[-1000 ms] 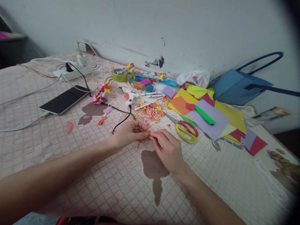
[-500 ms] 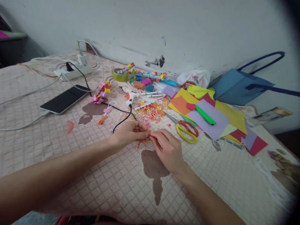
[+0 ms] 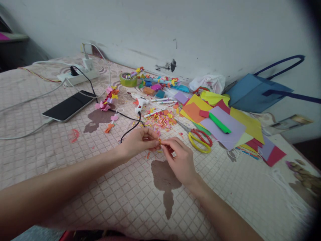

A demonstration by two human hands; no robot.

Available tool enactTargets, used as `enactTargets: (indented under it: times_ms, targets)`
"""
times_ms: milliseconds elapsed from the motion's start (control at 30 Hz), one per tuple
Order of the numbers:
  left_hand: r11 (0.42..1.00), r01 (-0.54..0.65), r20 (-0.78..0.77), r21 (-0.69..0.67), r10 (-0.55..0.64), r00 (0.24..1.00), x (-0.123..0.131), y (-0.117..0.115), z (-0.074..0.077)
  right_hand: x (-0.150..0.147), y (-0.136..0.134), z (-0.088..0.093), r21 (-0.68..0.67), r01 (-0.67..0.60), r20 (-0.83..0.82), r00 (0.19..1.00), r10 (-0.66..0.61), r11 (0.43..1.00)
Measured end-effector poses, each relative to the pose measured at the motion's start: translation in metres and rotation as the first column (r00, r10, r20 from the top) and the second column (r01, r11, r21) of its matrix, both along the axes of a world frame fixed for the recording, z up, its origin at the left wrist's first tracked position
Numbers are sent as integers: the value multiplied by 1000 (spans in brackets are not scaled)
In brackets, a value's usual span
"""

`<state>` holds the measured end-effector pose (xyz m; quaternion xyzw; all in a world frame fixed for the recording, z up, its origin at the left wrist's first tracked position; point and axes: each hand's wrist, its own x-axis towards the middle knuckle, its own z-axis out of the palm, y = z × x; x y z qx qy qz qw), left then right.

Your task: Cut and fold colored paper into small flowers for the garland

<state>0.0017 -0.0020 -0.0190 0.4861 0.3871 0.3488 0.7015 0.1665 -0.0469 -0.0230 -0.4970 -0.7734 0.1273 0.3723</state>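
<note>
My left hand point(image 3: 140, 142) is closed in a pinch around a small orange-yellow paper piece point(image 3: 159, 142), mostly hidden by the fingers. From the other side, the thumb and forefinger of my right hand point(image 3: 179, 157) pinch at the same spot; what they hold is too small to make out. Just beyond both hands lies a heap of coloured paper snippets point(image 3: 162, 121). Scissors point(image 3: 200, 140) with red and yellow handles rest beside my right hand. A white glue gun point(image 3: 140, 103) with a black cord lies behind the left hand.
Coloured paper sheets point(image 3: 225, 125) with a green cutter point(image 3: 219, 123) spread at right, before a blue bag point(image 3: 258, 92). A tablet-like black device point(image 3: 69, 105) and a power strip point(image 3: 77, 77) with cables lie at left. Paper-flower strings point(image 3: 109, 99) and green tape point(image 3: 128, 80) sit farther back.
Both hands stay almost in place. The fingertips of my right hand have shifted slightly, and more orange-yellow shows between the two pinches.
</note>
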Motion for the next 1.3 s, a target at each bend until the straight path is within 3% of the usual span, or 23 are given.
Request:
enactTargets:
  times_ms: [867, 1300]
  targets:
    - [985, -23, -51, 172, 32, 998, 1, -1, -3, -3, 0, -1, 9, 0, -66, 998, 0, 1000]
    - [957, 1, -130, 290, 38, 991, 1, -7, -1, -4, 1, 1, -67, 26, -115, 993, -34, 997]
